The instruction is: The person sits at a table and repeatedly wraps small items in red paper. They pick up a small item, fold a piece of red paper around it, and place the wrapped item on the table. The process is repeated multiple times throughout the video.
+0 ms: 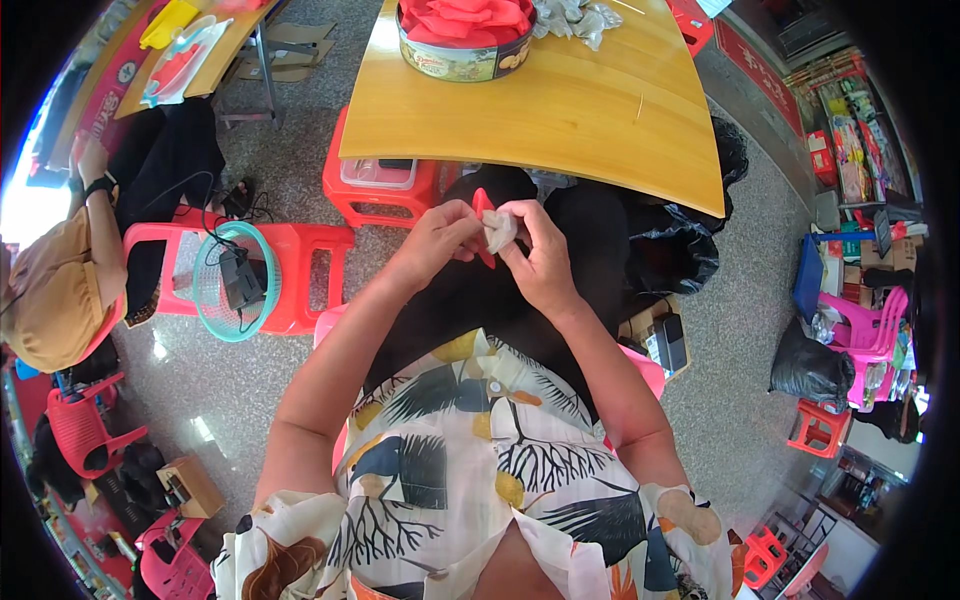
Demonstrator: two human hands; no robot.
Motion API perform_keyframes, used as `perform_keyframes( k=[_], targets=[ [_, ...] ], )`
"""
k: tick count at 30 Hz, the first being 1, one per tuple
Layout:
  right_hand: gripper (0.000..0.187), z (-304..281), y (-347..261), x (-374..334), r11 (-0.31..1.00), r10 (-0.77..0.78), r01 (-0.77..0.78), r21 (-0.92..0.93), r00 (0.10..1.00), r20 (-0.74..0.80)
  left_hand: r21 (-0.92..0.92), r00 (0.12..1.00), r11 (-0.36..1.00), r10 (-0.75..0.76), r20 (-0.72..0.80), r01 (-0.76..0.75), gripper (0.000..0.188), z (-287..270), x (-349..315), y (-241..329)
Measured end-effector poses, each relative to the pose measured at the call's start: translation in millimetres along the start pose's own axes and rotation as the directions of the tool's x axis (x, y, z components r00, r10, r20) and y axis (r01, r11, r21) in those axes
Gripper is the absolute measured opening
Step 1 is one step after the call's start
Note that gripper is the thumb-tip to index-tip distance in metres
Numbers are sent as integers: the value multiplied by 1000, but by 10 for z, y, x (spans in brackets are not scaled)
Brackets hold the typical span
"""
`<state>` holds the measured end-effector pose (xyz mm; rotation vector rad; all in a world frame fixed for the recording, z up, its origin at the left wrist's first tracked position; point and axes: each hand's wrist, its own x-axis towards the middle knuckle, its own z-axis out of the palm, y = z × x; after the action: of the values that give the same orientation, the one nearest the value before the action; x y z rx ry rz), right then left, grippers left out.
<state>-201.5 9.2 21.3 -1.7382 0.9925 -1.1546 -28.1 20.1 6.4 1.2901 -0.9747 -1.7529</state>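
Above my lap, just short of the table's near edge, my two hands are close together. My left hand [440, 240] pinches a thin red piece [482, 204], which looks like soft cloth or film. A crumpled whitish translucent piece [499, 230] lies against it, between the fingertips of my right hand [540, 258], which is closed on it. My fingers hide where the two pieces meet. On the table, a round tin [455, 66] is heaped with similar red pieces [470, 20]. Beside it are crumpled whitish pieces [580, 20].
A yellow wooden table [540, 125] stands ahead. Red stools, one with a clear-lidded box [378, 172], stand to the left; another bears a turquoise basket [207, 290] with a black device. A person [70, 270] sits far left. Black plastic bags [675, 255] are at right.
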Motion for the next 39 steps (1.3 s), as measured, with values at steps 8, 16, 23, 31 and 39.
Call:
perform_keyframes(
  k=[8, 16, 23, 31, 39],
  targets=[
    [20, -169, 157, -41, 959, 262, -281, 38, 930, 257, 152, 990, 978, 139, 36, -143, 16, 25, 12, -103],
    [10, -160, 25, -45, 850, 512, -526, 29, 838, 190, -248, 989, 965, 109, 97, -82, 14, 53, -3, -211],
    [15, -104, 87, -58, 966, 252, -249, -64, 967, 39, -20, 979, 983, 185, 88, -184, 15, 144, -54, -141],
    [22, -28, -50, 69, 852, 76, 3, -523, 989, 129, 160, 974, 962, 211, 88, -223, 10, 75, 0, -307],
    [24, -163, 73, 53, 968, 195, -143, -209, 947, 255, 25, 976, 978, 205, 72, -207, 13, 109, -95, -190]
  ],
)
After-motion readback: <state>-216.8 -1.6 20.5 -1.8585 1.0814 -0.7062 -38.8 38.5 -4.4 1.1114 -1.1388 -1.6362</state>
